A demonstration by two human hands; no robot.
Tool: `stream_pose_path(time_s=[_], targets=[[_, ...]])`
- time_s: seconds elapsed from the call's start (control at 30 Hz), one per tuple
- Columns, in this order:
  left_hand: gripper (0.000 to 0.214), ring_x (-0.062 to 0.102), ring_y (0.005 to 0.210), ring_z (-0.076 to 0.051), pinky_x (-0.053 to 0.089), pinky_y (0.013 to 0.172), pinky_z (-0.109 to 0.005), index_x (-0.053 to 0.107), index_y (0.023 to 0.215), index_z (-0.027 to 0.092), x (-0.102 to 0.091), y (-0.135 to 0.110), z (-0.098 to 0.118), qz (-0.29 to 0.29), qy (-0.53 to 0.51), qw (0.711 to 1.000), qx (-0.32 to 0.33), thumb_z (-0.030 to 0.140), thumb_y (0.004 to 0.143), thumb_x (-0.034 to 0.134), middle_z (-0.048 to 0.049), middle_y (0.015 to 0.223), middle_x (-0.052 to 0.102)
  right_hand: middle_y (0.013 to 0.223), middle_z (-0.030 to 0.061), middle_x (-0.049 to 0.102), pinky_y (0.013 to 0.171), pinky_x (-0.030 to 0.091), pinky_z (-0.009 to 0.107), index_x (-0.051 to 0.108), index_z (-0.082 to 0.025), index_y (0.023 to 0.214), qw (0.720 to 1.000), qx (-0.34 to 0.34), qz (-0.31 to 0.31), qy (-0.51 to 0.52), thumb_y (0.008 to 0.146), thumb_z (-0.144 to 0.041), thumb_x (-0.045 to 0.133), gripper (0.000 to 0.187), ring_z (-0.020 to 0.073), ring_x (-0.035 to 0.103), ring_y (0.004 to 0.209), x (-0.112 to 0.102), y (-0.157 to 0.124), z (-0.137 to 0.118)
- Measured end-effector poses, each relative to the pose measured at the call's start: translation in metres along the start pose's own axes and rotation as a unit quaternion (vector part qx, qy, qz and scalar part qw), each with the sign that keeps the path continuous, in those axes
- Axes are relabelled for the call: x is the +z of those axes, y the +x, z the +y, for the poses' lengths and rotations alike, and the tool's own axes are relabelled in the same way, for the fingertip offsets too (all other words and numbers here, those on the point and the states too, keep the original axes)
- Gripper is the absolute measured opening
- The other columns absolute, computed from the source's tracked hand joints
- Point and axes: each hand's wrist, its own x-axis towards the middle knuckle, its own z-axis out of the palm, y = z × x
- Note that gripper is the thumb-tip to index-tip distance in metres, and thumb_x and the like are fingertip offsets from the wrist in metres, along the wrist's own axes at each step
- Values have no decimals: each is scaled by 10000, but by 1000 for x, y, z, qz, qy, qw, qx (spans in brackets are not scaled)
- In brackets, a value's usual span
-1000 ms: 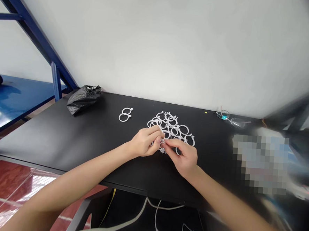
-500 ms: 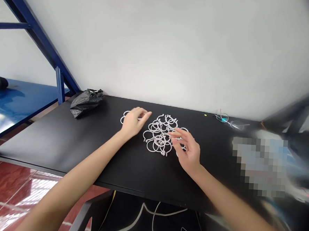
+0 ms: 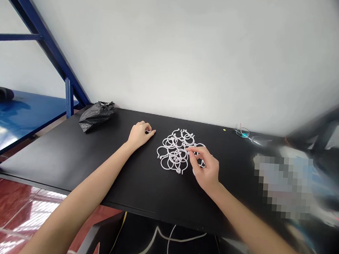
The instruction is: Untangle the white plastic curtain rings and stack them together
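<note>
A loose pile of thin white open rings with small knobbed ends (image 3: 172,152) lies on the black table. My right hand (image 3: 207,167) reaches over the pile's right side, thumb and index finger pinched at the edge of one white ring; it covers part of the rings beneath. Left of the pile, my left hand (image 3: 138,136) rests low on the table with its fingers curled. A bit of white ring shows between its thumb and fingers, and the rest is hidden under the hand.
A crumpled black plastic bag (image 3: 97,116) lies at the back left. Eyeglasses (image 3: 243,133) sit near the wall on the right, beside a small yellow bit (image 3: 224,130). A blurred package lies at the far right. Cables (image 3: 170,234) hang below the front edge.
My left hand has shifted left and down, closing over the white rings beside it. My right hand's fingers have come together in a pinch at the pile. The view has tilted slightly.
</note>
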Motion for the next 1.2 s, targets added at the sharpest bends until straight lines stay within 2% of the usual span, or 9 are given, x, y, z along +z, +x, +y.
stream_pose_path(time_s=[0.13, 0.23, 0.33, 0.4, 0.5, 0.6, 0.77, 1.0, 1.2], targets=[[301, 561, 851, -261, 354, 869, -428, 571, 681, 193, -8, -2, 9, 25, 19, 999, 0, 419, 878, 565, -56, 736, 642, 903, 46, 715, 623, 563, 299, 677, -216, 984, 1000, -5, 3, 0, 901, -100, 577, 174, 159, 661, 773, -1, 1, 0], [219, 555, 880, -261, 336, 876, -430, 598, 759, 184, -16, -7, 22, 19, 14, 999, 44, 333, 890, 504, -70, 811, 652, 895, 45, 713, 612, 560, 299, 677, -218, 981, 1000, -13, 7, 5, 902, -95, 570, 181, 159, 654, 764, 0, 2, 0], [95, 571, 833, -205, 352, 877, -374, 627, 819, 207, -22, -12, 40, -50, -9, 990, 132, 223, 801, 535, -16, 797, 648, 893, 45, 718, 604, 559, 304, 676, -226, 982, 1000, -25, 6, 7, 898, -96, 570, 188, 171, 657, 777, 0, 1, -1], [85, 561, 797, -193, 356, 874, -369, 610, 782, 208, -24, -17, 50, -110, -18, 976, 185, 181, 740, 541, -1, 761, 620, 889, 45, 721, 616, 563, 322, 678, -234, 980, 1000, -29, 4, 1, 897, -105, 570, 187, 179, 662, 771, 0, 1, -1], [48, 530, 779, -212, 366, 834, -393, 527, 722, 194, -24, -22, 59, -174, -20, 960, 218, 159, 690, 530, -18, 759, 578, 873, 43, 725, 631, 564, 344, 683, -243, 973, 999, -36, 1, -8, 900, -120, 563, 186, 189, 667, 755, -1, 1, -2], [73, 517, 771, -219, 392, 760, -368, 485, 716, 198, -21, -25, 62, -191, -29, 957, 216, 152, 681, 530, -33, 785, 557, 868, 43, 726, 627, 560, 344, 685, -242, 963, 999, -40, 0, -10, 903, -125, 558, 183, 191, 668, 758, -1, 2, -3], [152, 509, 661, -171, 390, 604, -290, 508, 754, 199, -18, -23, 61, -209, -59, 954, 205, 71, 684, 465, -19, 773, 544, 875, 40, 725, 620, 550, 337, 688, -241, 959, 999, -43, -3, -13, 896, -109, 563, 192, 184, 664, 751, -1, 1, -2], [209, 568, 690, -174, 426, 642, -283, 578, 857, 195, -22, -23, 62, -214, -79, 955, 190, 79, 697, 509, -8, 775, 606, 915, 49, 735, 611, 560, 332, 685, -239, 968, 998, -56, 16, -8, 884, -92, 570, 204, 196, 672, 814, 0, 1, -1], [157, 527, 722, -200, 361, 598, -292, 545, 724, 196, -13, -30, 71, -180, -91, 963, 177, 63, 673, 479, -29, 745, 537, 917, 52, 743, 597, 562, 330, 690, -239, 954, 998, -54, 10, -8, 885, -104, 567, 195, 198, 675, 809, 2, 0, -1]])
